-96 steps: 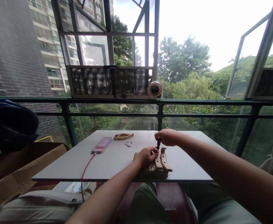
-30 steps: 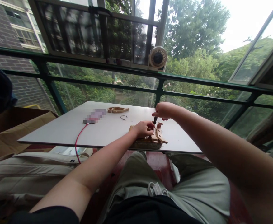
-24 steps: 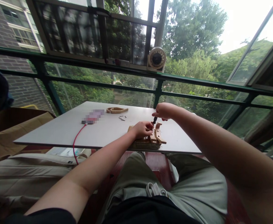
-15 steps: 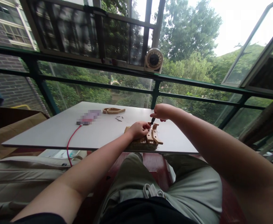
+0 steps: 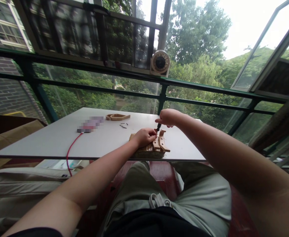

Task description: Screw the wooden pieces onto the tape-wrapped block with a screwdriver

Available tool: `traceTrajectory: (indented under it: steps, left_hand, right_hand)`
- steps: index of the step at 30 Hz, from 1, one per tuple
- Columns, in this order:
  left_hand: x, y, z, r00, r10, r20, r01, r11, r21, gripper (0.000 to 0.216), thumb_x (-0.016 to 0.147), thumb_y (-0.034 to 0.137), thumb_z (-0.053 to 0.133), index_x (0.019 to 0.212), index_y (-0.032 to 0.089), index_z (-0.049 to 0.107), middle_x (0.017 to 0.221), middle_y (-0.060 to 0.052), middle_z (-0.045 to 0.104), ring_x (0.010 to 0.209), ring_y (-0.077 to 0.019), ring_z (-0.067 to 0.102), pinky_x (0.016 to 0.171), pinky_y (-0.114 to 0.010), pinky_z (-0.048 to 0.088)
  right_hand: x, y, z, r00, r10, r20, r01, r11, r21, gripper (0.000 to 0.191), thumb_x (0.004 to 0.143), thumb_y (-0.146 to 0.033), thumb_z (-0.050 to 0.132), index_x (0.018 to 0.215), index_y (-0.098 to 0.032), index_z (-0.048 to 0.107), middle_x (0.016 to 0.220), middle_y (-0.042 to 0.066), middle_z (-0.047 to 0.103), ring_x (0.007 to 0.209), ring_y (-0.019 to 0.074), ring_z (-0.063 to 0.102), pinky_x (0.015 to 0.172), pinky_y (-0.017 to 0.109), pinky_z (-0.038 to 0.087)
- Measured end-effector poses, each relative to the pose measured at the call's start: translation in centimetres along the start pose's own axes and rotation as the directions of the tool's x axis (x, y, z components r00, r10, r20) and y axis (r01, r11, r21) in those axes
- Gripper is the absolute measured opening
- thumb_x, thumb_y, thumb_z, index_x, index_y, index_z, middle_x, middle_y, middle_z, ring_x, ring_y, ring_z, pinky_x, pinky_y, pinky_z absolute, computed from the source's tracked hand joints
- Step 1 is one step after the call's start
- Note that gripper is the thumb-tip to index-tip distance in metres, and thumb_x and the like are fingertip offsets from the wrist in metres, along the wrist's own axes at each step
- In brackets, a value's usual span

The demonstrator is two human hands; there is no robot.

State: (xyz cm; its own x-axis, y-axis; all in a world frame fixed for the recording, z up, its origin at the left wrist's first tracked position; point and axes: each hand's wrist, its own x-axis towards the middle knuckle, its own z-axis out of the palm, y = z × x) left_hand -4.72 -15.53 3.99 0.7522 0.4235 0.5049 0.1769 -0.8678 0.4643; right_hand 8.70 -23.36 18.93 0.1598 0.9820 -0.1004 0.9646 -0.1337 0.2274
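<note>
My right hand point(image 5: 168, 117) is closed around the dark handle of a screwdriver point(image 5: 158, 127), held upright with its tip down at the wooden pieces. Two pale, shaped wooden pieces with holes point(image 5: 162, 141) lie side by side on a brownish block point(image 5: 150, 154) near the table's front edge. My left hand point(image 5: 146, 136) rests on the block, its fingers closed against the left wooden piece beside the screwdriver's shaft. What those fingertips pinch is too small and partly hidden.
Several small dark screws point(image 5: 124, 125) lie on the white table point(image 5: 47, 141). Behind them is a curved wooden piece point(image 5: 118, 117). A blurred-out phone-like object point(image 5: 90, 125) with a red cable point(image 5: 71, 144) sits on the left. A round fan point(image 5: 160, 62) stands at the railing.
The view has shifted slightly, so everything appears a little further left. Both hands keep their places at the wooden pieces, the screwdriver still upright.
</note>
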Motion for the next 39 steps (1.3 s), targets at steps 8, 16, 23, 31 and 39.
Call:
traceTrajectory:
  steps: [8, 16, 23, 31, 39]
  left_hand:
    - [0.3, -0.4, 0.0, 0.998, 0.061, -0.004, -0.061, 0.998, 0.013, 0.019, 0.084, 0.031, 0.058, 0.081, 0.021, 0.074, 0.092, -0.001, 0.071, 0.085, -0.0165, 0.064, 0.083, -0.026, 0.046]
    - [0.4, -0.8, 0.2, 0.999, 0.034, 0.013, -0.035, 0.997, 0.075, 0.025, 0.084, 0.034, 0.054, 0.081, 0.02, 0.074, 0.088, -0.003, 0.07, 0.082, -0.018, 0.062, 0.081, -0.028, 0.046]
    - [0.6, -1.0, 0.3, 0.999, 0.005, 0.042, -0.008, 0.996, 0.088, 0.032, 0.082, 0.024, 0.044, 0.082, 0.019, 0.075, 0.088, -0.003, 0.071, 0.082, -0.0177, 0.063, 0.079, -0.027, 0.047]
    - [0.5, -0.8, 0.1, 0.999, 0.005, 0.036, -0.009, 0.994, 0.108, 0.031, 0.08, 0.024, 0.045, 0.083, 0.02, 0.076, 0.088, -0.003, 0.072, 0.083, -0.0183, 0.064, 0.079, -0.027, 0.048]
    - [0.6, -0.9, 0.2, 0.999, 0.006, 0.035, -0.01, 0.994, 0.113, 0.029, 0.079, 0.025, 0.046, 0.082, 0.02, 0.075, 0.088, -0.003, 0.072, 0.083, -0.0182, 0.064, 0.08, -0.028, 0.048]
  right_hand:
    - [-1.1, 0.9, 0.9, 0.955, -0.205, -0.216, 0.2, 0.979, -0.044, 0.045, 0.085, -0.053, 0.052, 0.114, -0.019, 0.062, 0.1, 0.01, 0.069, 0.078, 0.0194, 0.061, 0.064, 0.026, 0.039]
    - [-1.0, 1.0, 0.4, 0.94, -0.293, -0.175, 0.286, 0.956, -0.065, 0.029, 0.081, -0.016, 0.052, 0.105, -0.024, 0.065, 0.097, 0.003, 0.07, 0.072, 0.0143, 0.055, 0.06, 0.024, 0.037]
    - [-1.3, 0.1, -0.4, 0.964, -0.243, -0.11, 0.235, 0.968, -0.086, 0.027, 0.082, -0.017, 0.053, 0.104, -0.021, 0.069, 0.092, 0.005, 0.071, 0.066, 0.014, 0.055, 0.058, 0.025, 0.037]
    - [-2.2, -0.8, -1.7, 0.985, -0.169, 0.03, 0.171, 0.983, -0.064, 0.024, 0.081, -0.014, 0.055, 0.097, -0.015, 0.072, 0.079, 0.005, 0.072, 0.063, 0.0126, 0.058, 0.059, 0.024, 0.039]
    - [-2.5, -1.4, -2.2, 0.987, -0.133, 0.093, 0.14, 0.988, -0.066, 0.024, 0.085, -0.018, 0.052, 0.094, -0.01, 0.072, 0.081, 0.008, 0.073, 0.064, 0.0134, 0.06, 0.059, 0.025, 0.04]
